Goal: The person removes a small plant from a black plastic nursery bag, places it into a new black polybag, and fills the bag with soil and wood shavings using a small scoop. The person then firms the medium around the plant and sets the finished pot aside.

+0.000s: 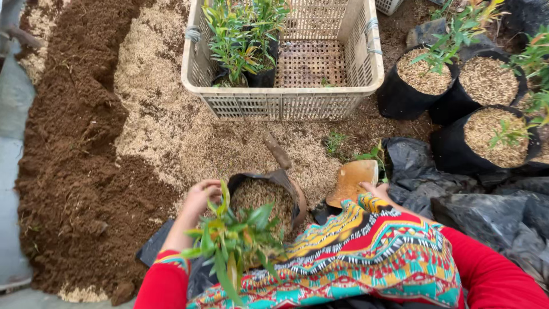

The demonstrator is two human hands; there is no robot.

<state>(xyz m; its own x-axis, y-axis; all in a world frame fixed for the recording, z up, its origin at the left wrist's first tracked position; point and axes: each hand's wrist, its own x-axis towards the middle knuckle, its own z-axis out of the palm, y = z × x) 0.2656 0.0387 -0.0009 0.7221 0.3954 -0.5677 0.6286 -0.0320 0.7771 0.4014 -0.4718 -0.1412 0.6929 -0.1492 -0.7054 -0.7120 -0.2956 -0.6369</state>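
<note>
My left hand (201, 194) holds a small leafy green seedling (237, 240) over my lap, next to a black grow bag (269, 197) filled with husk mix. My right hand (374, 190) grips a flat tan scoop (351, 180) that rests on the ground to the right of the bag. My red sleeves and a bright patterned cloth fill the bottom of the head view.
A beige plastic crate (286, 106) holding potted seedlings (243, 40) stands ahead. Filled black bags with plants (423, 74) line the right. Dark soil (80, 160) lies in a heap at left beside pale husk (171, 126). Empty black bags (457, 189) are piled at right.
</note>
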